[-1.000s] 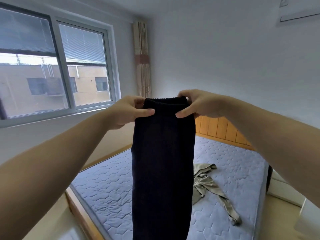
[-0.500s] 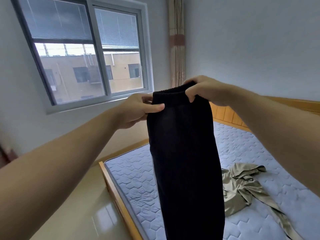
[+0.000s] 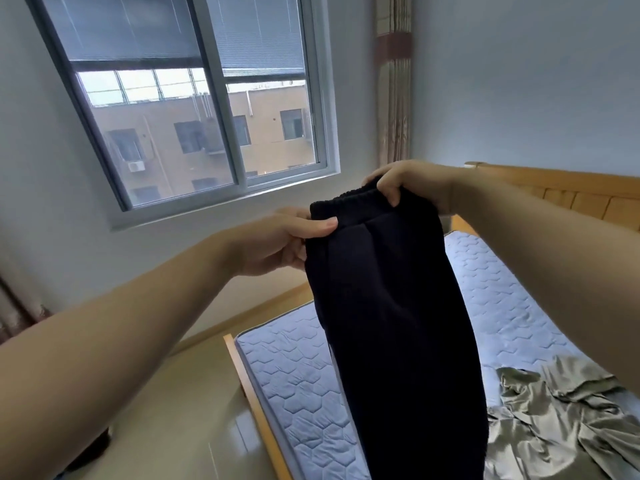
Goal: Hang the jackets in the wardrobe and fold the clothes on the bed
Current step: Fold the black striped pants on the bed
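Dark navy trousers (image 3: 394, 327) hang in the air in front of me, folded lengthwise, elastic waistband on top. My left hand (image 3: 280, 244) pinches the waistband's left corner with the thumb on top. My right hand (image 3: 405, 185) grips the waistband's right side with curled fingers. The legs drop out of view at the bottom edge. Below and to the right, a crumpled olive-green garment (image 3: 554, 417) lies on the bed's light blue quilted mattress (image 3: 298, 382).
The bed has a light wooden frame (image 3: 256, 410) and headboard (image 3: 571, 192) against the right wall. A large window (image 3: 194, 109) fills the left wall, with a curtain (image 3: 394, 81) in the corner. Glossy beige floor (image 3: 166, 417) lies left of the bed.
The view has swung left and downward, so the window looms larger and the bed sits lower right. Both hands keep hold of the waistband; the right hand has lowered a little relative to the headboard.
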### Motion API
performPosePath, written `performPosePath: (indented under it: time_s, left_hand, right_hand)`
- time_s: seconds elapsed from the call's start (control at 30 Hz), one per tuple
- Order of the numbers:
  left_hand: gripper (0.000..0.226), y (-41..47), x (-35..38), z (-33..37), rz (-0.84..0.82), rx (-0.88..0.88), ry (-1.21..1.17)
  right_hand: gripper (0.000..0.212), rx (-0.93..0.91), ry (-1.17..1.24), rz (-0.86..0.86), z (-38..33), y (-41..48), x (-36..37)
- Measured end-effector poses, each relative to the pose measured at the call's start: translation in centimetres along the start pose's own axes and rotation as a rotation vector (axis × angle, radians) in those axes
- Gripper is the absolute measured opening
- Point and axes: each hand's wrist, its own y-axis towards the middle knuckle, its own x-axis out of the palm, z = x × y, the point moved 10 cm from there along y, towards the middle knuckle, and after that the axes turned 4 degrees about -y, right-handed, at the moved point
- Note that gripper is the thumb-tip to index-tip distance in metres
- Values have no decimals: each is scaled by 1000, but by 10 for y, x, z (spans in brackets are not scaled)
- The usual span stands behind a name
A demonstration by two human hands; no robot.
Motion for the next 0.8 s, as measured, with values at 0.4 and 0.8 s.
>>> performPosePath:
  time_s: [0.4, 0.8]
  left_hand:
    - [30, 84, -309, -87, 390, 2, 162]
    - [35, 116, -462, -32, 737, 348, 306]
  right_hand:
    - [30, -87, -520, 325, -33, 298, 19]
    - [32, -113, -214, 671, -91, 415, 2]
